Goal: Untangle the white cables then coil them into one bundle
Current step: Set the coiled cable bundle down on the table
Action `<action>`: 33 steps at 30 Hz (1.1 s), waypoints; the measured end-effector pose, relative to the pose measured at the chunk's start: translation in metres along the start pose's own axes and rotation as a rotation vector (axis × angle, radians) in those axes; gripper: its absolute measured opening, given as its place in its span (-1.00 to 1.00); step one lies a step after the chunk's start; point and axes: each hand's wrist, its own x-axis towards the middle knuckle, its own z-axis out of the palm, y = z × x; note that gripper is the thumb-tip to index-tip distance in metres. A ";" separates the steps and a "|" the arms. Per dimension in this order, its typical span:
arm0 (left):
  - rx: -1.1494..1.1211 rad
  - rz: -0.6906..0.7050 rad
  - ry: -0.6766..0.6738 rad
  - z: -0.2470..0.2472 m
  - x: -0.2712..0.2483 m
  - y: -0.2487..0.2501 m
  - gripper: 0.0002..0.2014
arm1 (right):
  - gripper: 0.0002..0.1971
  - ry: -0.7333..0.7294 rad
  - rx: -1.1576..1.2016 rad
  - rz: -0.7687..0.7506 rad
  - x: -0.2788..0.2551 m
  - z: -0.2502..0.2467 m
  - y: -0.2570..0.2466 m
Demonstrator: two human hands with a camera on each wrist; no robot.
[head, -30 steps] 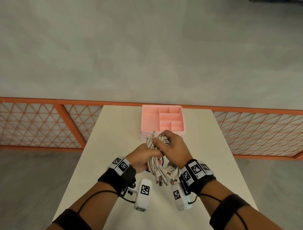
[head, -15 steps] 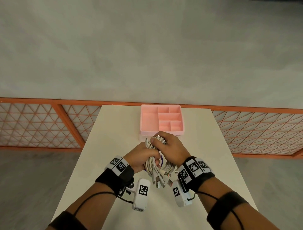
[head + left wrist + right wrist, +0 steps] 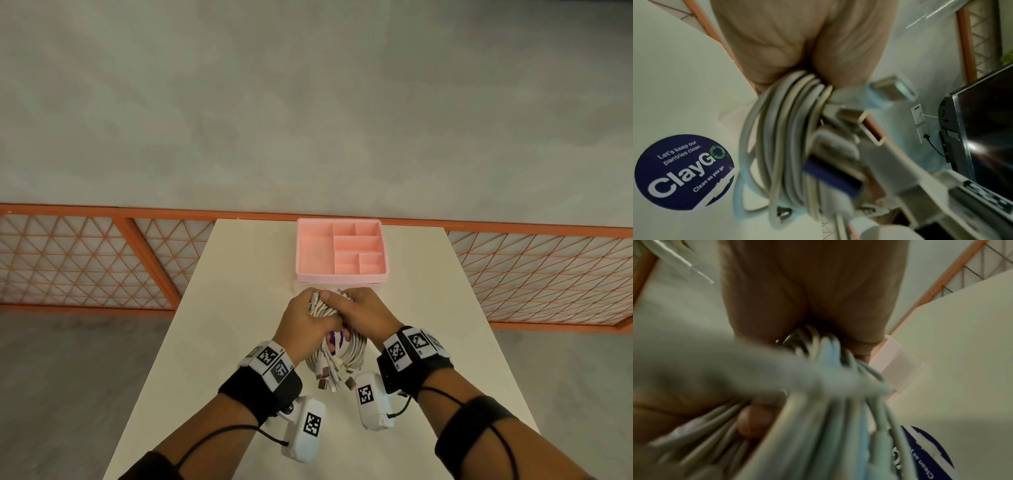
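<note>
A coiled bundle of white cables is held above the white table, its metal plugs fanning out toward me. My left hand grips the bundle's upper left side, fingers curled round the strands. My right hand wraps over the top from the right, thumb across the cables. In the left wrist view the cable loops hang from the left hand's closed fingers. In the right wrist view blurred strands run out of the curled right hand.
A pink compartment tray stands just beyond my hands near the table's far edge. A round blue sticker lies on the tabletop under the bundle. An orange mesh railing runs behind the table.
Both hands have moved the bundle forward, closer to the pink tray. The left hand has shifted up to the top of the coil beside the right hand.
</note>
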 end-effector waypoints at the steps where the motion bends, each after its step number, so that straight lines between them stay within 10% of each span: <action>1: 0.003 0.008 -0.009 0.000 0.000 0.001 -0.75 | -0.36 -0.008 0.013 0.024 0.000 -0.001 0.000; 15: 0.060 0.007 0.034 -0.008 0.010 -0.002 -0.86 | -0.78 -0.102 0.332 0.151 -0.002 -0.010 -0.003; 33: 0.094 0.032 0.232 -0.011 0.013 -0.003 -0.97 | -0.41 -0.070 0.495 0.108 -0.003 -0.006 0.015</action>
